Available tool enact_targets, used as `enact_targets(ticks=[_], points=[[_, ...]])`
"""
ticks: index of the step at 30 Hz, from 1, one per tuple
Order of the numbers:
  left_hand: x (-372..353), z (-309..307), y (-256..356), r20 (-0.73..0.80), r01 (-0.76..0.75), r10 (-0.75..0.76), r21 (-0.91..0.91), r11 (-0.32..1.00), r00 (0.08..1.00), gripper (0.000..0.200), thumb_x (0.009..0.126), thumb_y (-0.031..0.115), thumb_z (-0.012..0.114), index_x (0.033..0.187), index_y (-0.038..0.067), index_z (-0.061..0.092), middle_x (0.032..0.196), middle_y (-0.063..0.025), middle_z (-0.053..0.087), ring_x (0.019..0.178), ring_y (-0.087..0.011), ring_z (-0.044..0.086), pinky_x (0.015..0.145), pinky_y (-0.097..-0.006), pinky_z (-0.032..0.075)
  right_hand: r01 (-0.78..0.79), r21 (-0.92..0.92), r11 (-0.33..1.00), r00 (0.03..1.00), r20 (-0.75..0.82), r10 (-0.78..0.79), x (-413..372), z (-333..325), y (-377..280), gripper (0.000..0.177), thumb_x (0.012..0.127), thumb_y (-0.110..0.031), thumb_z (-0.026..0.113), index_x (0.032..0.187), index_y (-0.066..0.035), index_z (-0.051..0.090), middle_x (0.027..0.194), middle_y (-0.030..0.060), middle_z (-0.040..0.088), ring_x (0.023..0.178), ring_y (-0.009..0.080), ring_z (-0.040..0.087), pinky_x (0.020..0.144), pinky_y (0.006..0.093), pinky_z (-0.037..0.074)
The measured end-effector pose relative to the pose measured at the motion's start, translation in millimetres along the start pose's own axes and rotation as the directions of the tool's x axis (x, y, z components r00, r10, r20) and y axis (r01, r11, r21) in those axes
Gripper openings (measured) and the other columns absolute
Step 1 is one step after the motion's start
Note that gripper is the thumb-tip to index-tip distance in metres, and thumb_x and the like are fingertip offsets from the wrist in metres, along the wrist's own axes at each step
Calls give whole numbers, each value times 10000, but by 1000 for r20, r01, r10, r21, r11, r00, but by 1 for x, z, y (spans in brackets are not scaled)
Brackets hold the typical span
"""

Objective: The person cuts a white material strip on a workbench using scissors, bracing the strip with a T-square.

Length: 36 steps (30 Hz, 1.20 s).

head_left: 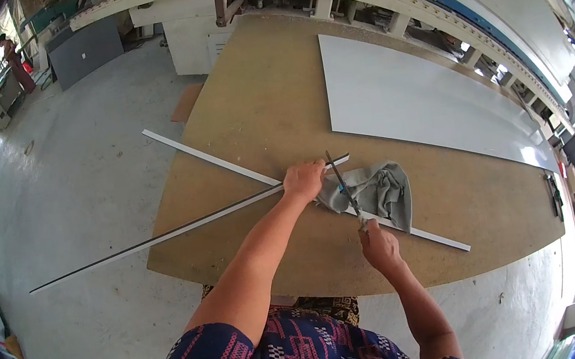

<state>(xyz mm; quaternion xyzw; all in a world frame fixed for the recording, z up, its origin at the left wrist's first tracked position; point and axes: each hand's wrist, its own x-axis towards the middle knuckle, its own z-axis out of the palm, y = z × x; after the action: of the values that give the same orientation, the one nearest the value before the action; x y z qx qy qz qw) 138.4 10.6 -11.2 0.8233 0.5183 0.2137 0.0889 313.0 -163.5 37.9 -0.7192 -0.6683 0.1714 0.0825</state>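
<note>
My left hand [304, 181] is closed around a long pale strip [219, 212] with a dark edge, close to its right end. The strip's far left end juts out past the table edge. In my right hand [380, 246] is a long, thin, dark file [343, 185], gripped by its handle. Its blade points away from me and crosses the strip's short free end in this view. A second white strip [210, 157] runs crosswise under the first one and my left hand. Over part of that second strip lies a crumpled grey cloth [384, 188], right beside the file.
The brown tabletop [255, 96] carries a large pale panel [423, 103] at the back right. A long machine [381, 11] stands along the far side. Dark tools [555, 195] lie at the right edge. A person [17, 64] stands far off at left.
</note>
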Motion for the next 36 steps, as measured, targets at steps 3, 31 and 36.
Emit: enact_targets(ticks=[3,31,36], points=[[0,4,0,-12,-18,18,8,1000,1000,181,875,266,496,881,89,530,804,-126,626,810,-316,613,675,-452,480,23,9,1000,1000,-20,-23,14,-1,-4,255,856,-218,505,951,8,436,781,249,618,780,427,598,690,506,449],[-1,5,-1,-40,-12,12,7,1000,999,172,870,276,504,882,111,551,818,-108,630,817,-310,607,680,-446,488,-15,-19,1000,1000,8,15,28,7,-11,267,848,-203,505,1015,-10,428,791,268,614,785,432,599,679,517,445],[-1,9,-2,-42,-22,23,25,999,999,171,870,278,505,876,111,543,822,-99,629,820,-307,608,672,-443,489,-16,10,1000,998,55,16,11,7,0,280,846,-219,520,1016,-17,425,788,268,608,796,432,594,683,516,440]])
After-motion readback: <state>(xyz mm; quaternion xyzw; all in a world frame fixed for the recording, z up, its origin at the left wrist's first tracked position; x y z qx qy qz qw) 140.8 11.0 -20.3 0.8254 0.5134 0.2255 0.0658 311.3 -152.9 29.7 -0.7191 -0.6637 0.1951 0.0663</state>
